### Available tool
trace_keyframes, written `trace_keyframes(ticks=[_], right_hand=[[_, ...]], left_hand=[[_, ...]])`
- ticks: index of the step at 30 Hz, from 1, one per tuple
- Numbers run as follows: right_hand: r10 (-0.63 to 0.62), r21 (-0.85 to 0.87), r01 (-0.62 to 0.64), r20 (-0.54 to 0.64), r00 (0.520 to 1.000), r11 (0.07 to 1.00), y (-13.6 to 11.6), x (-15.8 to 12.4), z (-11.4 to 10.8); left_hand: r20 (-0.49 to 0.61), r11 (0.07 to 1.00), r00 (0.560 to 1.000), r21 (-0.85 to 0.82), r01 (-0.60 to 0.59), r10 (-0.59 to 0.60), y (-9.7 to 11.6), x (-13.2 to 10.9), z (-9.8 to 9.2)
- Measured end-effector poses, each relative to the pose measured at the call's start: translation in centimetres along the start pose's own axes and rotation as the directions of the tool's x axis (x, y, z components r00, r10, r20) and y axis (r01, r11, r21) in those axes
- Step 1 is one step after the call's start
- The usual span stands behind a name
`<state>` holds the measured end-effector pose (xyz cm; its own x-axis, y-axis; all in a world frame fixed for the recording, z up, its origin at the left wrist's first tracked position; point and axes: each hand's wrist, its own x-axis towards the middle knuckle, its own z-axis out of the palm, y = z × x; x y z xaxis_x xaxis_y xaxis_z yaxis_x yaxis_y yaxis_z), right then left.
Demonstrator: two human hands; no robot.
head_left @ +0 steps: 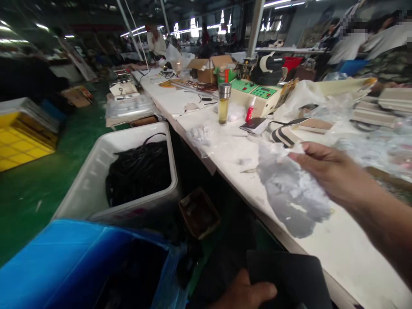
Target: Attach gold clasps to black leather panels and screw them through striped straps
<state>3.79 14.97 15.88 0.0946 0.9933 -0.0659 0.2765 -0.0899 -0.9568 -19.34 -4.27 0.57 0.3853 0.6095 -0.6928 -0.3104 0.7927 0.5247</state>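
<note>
My right hand is closed at the top edge of a clear plastic bag with whitish bits inside. The bag hangs over the white table, its lower end at or just above the surface. Low in the picture, my left hand grips a flat black panel with rounded corners, thumb on top. The panel is beside the table's near edge, and the rest of that hand is cut off by the frame.
Left of the table stand a white bin of black straps and a blue container. A small box sits below. On the table are a bottle, a red tube and a control box. People sit at the far right.
</note>
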Motion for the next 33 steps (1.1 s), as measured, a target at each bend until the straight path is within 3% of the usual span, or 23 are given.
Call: trace_keyframes(ticks=[3,7,11,15,21,26,29,33], right_hand=[[0.087,-0.017,-0.086,0.319,0.944,0.996,1.3,-0.2,10.0],[0.184,-0.202,-0.103,0.439,0.879,0.974,5.9,2.0,21.0],[0.208,-0.335,-0.053,0.444,0.871,0.941,10.3,4.9,27.6],[0.205,-0.411,0.022,0.498,0.842,0.911,12.2,7.0,30.8],[0.144,-0.403,0.105,0.541,0.828,0.909,12.1,8.5,31.5],[0.074,-0.339,0.117,0.502,0.862,0.933,10.1,7.4,29.4],[0.003,-0.254,0.136,0.482,0.876,0.958,7.5,5.9,26.3],[-0.109,-0.126,0.179,0.433,0.895,0.976,3.6,2.7,18.9]], left_hand=[[0.151,0.999,0.988,0.028,-0.019,0.014,0.0,0.8,-1.2],[-0.053,0.993,0.999,0.116,0.003,0.003,-0.4,1.5,-3.5],[-0.117,0.998,0.993,0.056,0.041,-0.034,-0.2,2.2,-5.3],[-0.104,0.999,0.993,-0.007,0.046,-0.047,0.9,2.8,-6.2],[-0.180,0.997,0.981,-0.041,0.071,-0.078,1.4,3.1,-6.6],[-0.095,0.993,0.993,-0.093,0.065,-0.074,0.8,3.1,-5.9],[-0.071,0.990,0.997,-0.137,0.023,-0.033,0.6,2.5,-5.2],[-0.041,0.990,0.999,-0.140,-0.004,-0.001,1.0,1.0,-3.5]])
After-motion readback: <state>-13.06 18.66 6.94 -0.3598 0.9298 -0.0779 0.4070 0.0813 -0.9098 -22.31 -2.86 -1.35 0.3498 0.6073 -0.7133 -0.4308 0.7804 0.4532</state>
